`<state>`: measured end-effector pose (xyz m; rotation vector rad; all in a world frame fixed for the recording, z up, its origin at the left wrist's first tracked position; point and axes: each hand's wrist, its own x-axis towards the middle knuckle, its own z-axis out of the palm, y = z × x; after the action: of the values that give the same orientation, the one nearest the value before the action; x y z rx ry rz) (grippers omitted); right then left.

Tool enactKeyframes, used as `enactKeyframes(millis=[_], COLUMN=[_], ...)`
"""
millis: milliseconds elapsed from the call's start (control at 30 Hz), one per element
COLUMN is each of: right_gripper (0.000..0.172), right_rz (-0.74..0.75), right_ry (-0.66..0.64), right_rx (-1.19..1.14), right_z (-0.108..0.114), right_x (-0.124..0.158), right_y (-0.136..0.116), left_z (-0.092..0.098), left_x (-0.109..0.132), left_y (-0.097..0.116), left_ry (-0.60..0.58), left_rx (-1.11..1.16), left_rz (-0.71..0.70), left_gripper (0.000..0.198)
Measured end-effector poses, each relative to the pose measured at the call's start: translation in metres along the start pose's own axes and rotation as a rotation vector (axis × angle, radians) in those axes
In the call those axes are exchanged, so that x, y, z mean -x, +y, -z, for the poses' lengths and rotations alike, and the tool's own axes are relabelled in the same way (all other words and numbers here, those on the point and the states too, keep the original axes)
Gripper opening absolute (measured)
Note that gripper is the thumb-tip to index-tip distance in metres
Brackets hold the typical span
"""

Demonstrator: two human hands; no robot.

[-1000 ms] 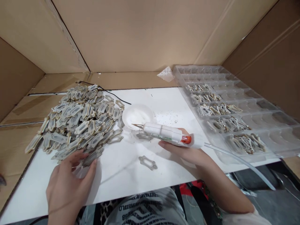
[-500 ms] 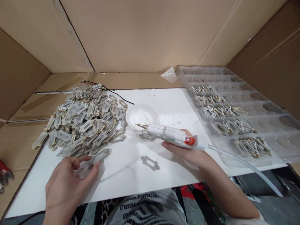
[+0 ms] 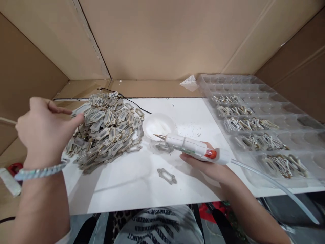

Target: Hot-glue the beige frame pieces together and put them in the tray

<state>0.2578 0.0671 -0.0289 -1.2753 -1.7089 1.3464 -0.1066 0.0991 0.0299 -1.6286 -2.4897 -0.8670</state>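
My right hand (image 3: 210,167) is wrapped round a white pen-shaped tool (image 3: 188,145) with a pointed brass-coloured tip, a red button and a pale tube at its back end. The tip is over the near rim of a round white dish (image 3: 159,118). At the left, my left hand (image 3: 47,130) pinches a flat grey frame-shaped piece (image 3: 83,108) between thumb and forefinger, at the edge of a heap of similar pieces (image 3: 109,132). One loose frame-shaped piece (image 3: 167,176) lies flat in front of the dish; another (image 3: 164,147) is partly under the tool.
A clear compartment tray (image 3: 230,149) at the right holds several rows of frame-shaped pieces. Cardboard walls (image 3: 162,40) enclose the back and sides. A black cord (image 3: 134,104) runs behind the heap. Tiny specks (image 3: 191,129) lie right of the dish.
My left hand has moved up and left, from the heap's near edge to its left side. My right hand keeps the tool over the dish. The whole view has shifted slightly.
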Motion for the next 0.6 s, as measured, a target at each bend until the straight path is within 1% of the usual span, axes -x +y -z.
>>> enactKeyframes(millis=[33,100,167,233,300,367,433,467,500,533,567,600], right_gripper=[0.031,0.03,0.029,0.028,0.029,0.03,0.027,0.025,0.024,0.022,0.022,0.023], right_rz=[0.001,0.001,-0.001,-0.005,-0.002,0.011,0.028,0.032,0.034,0.032,0.029,0.027], right_ry=[0.003,0.007,0.014,0.019,0.028,0.032,0.027,0.025,0.024,0.025,0.031,0.037], right_rx=[0.0,-0.001,0.002,0.011,0.021,0.024,0.018,0.015,0.016,0.019,0.025,0.032], right_z=[0.0,0.001,0.001,0.0,0.0,0.0,0.001,0.001,0.002,0.002,0.003,0.003], right_x=[0.0,0.0,0.001,0.0,0.0,-0.001,-0.002,-0.002,-0.002,-0.002,-0.002,-0.001], right_y=[0.0,0.0,0.0,0.0,0.001,0.002,0.003,0.004,0.004,0.004,0.005,0.005], left_z=[0.001,0.0,-0.002,-0.003,-0.003,-0.003,-0.007,-0.011,-0.015,-0.021,-0.027,-0.032], left_x=[-0.009,-0.021,-0.025,-0.018,0.0,0.027,0.059,0.075,0.09,0.104,0.117,0.128], left_y=[0.005,0.009,0.005,-0.001,-0.007,-0.01,-0.012,-0.012,-0.012,-0.012,-0.012,-0.013], left_ry=[0.082,0.002,-0.075,-0.041,0.028,0.027,-0.043,-0.163,-0.254,-0.266,-0.225,-0.208], left_rx=[-0.134,-0.223,-0.243,-0.231,-0.195,-0.126,-0.051,0.037,0.061,0.017,-0.047,-0.12], left_rz=[0.123,0.131,0.126,0.095,0.013,-0.101,-0.25,-0.384,-0.47,-0.514,-0.544,-0.559], left_gripper=[0.053,0.063,0.066,0.066,0.062,0.055,0.046,0.044,0.042,0.041,0.042,0.042])
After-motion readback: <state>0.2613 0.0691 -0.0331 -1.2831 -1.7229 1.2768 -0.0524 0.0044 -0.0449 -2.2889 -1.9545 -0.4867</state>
